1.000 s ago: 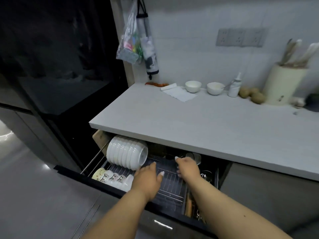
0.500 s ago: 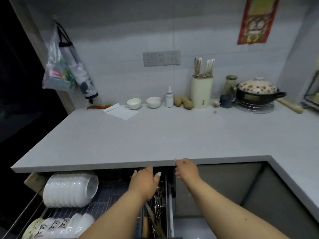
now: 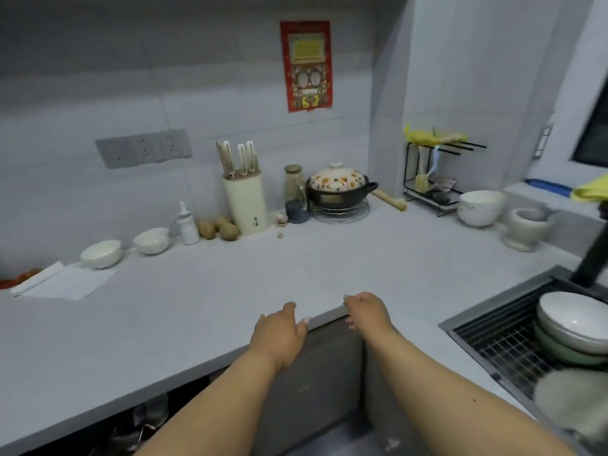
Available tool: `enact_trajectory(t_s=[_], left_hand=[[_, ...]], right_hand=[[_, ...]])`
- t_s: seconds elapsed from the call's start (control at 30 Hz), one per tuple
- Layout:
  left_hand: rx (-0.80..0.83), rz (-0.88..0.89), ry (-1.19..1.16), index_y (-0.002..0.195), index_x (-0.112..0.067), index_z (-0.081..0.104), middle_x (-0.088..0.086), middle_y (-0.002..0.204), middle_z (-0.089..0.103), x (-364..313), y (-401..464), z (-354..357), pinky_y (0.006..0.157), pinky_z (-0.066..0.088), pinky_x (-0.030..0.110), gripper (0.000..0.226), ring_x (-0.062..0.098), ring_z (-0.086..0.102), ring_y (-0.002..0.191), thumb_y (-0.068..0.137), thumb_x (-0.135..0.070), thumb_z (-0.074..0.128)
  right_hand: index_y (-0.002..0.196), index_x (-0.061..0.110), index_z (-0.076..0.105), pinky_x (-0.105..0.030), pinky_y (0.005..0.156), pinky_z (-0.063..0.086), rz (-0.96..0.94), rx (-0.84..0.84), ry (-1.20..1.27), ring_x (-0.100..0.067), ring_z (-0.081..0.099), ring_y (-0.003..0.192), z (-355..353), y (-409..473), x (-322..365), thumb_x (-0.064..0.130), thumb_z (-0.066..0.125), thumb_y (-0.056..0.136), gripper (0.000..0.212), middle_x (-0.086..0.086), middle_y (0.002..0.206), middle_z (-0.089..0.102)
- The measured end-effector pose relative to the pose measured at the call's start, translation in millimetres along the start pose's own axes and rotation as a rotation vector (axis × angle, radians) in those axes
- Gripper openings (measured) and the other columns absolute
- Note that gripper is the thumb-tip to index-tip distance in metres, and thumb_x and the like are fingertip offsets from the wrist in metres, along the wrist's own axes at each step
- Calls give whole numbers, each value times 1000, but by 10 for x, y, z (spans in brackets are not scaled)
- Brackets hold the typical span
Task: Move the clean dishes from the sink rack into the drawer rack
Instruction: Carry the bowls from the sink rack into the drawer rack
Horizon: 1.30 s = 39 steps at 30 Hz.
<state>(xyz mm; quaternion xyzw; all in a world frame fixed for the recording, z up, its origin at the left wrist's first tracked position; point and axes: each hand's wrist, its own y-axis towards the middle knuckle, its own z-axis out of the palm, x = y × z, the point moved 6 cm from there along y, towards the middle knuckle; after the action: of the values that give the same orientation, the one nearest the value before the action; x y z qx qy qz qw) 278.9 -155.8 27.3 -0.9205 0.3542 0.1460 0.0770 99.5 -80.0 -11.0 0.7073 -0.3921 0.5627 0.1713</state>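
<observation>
Stacked bowls [image 3: 574, 327], white over green, sit in the sink rack [image 3: 500, 343] at far right, a blurred pale dish below them. Left hand [image 3: 279, 334] and right hand [image 3: 367, 312] hover empty at the tabletop [image 3: 204, 311] edge, fingers loosely relaxed. Behind: knife block [image 3: 245, 205], floral pot [image 3: 339, 187], 2 small bowls [image 3: 100, 254].

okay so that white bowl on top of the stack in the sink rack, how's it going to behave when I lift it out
The white bowl looks glazed ceramic, so probably rigid, fairly heavy and breakable if knocked. Its glossy surface may be slippery, more so if damp. It sits nested on a green bowl, so lifting straight up should free it without dragging that one.
</observation>
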Motion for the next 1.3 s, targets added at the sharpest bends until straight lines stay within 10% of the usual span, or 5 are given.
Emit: enact_trajectory(t_s=[0.43,0.67,0.87,1.13,1.3], left_hand=[[163,299,43,148,-13,26,5,132,58,-1866,841,762,113,28,35,59,24,51,124,101,-48,26],[233,515,147,153,-15,13,5,160,16,-2671,1008,1264,122,5,38,63,21,11,148,101,-47,25],[347,609,295,154,-17,-3,6,162,-8,-3017,1083,1671,121,-6,43,68,21,-13,148,100,-52,19],[473,618,430,151,-16,-15,8,159,-19,-3087,1146,2086,121,-3,45,78,23,-19,146,97,-59,21],[465,645,559,145,-15,-26,10,152,-31,-3104,1154,2148,120,-8,48,80,26,-28,142,96,-62,14]], right_hand=[[68,12,41,-26,55,29,147,-420,15,-19,42,61,-2351,320,-767,24,51,94,30,-3,66,45],[67,11,51,-27,53,35,311,-637,-190,-22,43,52,-3374,300,-1200,21,48,92,27,-8,63,54],[131,9,53,-28,77,38,354,-629,-277,-31,57,108,-3666,371,-1437,28,51,93,42,-9,134,52],[140,11,43,-35,98,41,405,-479,-424,-31,48,124,-3765,541,-1664,25,45,94,48,-9,144,41],[124,7,57,-33,85,45,423,-407,-527,-31,56,109,-3804,654,-1784,20,45,94,35,-12,127,53]])
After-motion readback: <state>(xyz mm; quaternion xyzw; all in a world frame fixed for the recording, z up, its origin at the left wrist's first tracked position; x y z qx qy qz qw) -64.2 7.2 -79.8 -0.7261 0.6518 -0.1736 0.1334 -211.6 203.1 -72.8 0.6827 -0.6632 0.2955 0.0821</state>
